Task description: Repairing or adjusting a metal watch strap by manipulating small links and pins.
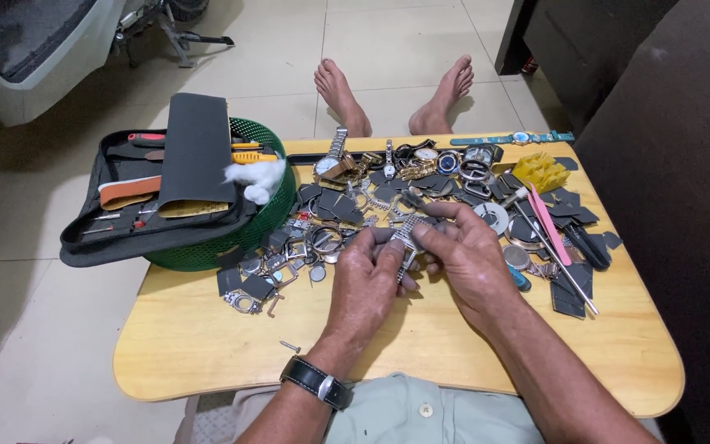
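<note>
Both of my hands meet over the middle of a low wooden table (207, 345). My left hand (365, 284) and my right hand (470, 255) together pinch a silver metal watch bracelet (406, 245), which hangs between the fingers. A black wristwatch (315, 382) is strapped on my left wrist. Around the hands lie several watches, watch cases, metal bands and dark grey pieces of abrasive paper (570, 298).
A green basket (269, 205) at the table's left holds an open black tool case (137, 210) and white cotton (256, 177). A yellow block (540, 171), a pink tool (548, 222) and a teal watch (519, 138) lie on the right. My bare feet (396, 94) rest beyond the table.
</note>
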